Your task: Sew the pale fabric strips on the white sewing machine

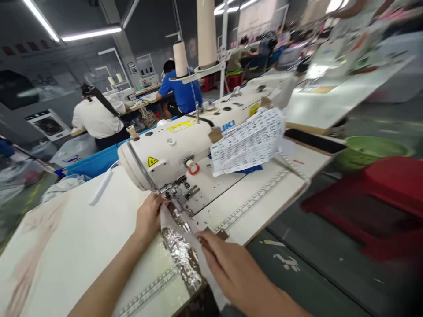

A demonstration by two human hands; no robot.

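The left hand [149,216] rests with its fingertips pinching the far end of a narrow white fabric strip [198,251], right at the presser foot [172,193] of the cream sewing machine [185,141]. The right hand [231,268] lies nearer the body, palm down, fingers closed lightly over the strip's near part and pressing it flat on the desk [82,237]. So both hands hold the same piece, neither is spread wide.

The strip sits between the 2 hands, its front end tucked at the needle area just beyond the left hand's fingertips, its tail trailing past the right hand and over the desk's near edge. Its long axis runs from the right hand up and away toward the left hand and the needle, in line with the feed direction. A patch of crinkled silver foil [180,253] lies on the desk under the strip, just left of the right hand.

As a judgement, the work looks early: the strip's front end is only just at the foot, and nearly its whole length lies on the near side, unsewn as far as the blur allows.

Beyond the left hand, a sheet of printed labels [247,141] hangs on the machine arm, and 2 thread cones [180,59] stand above.
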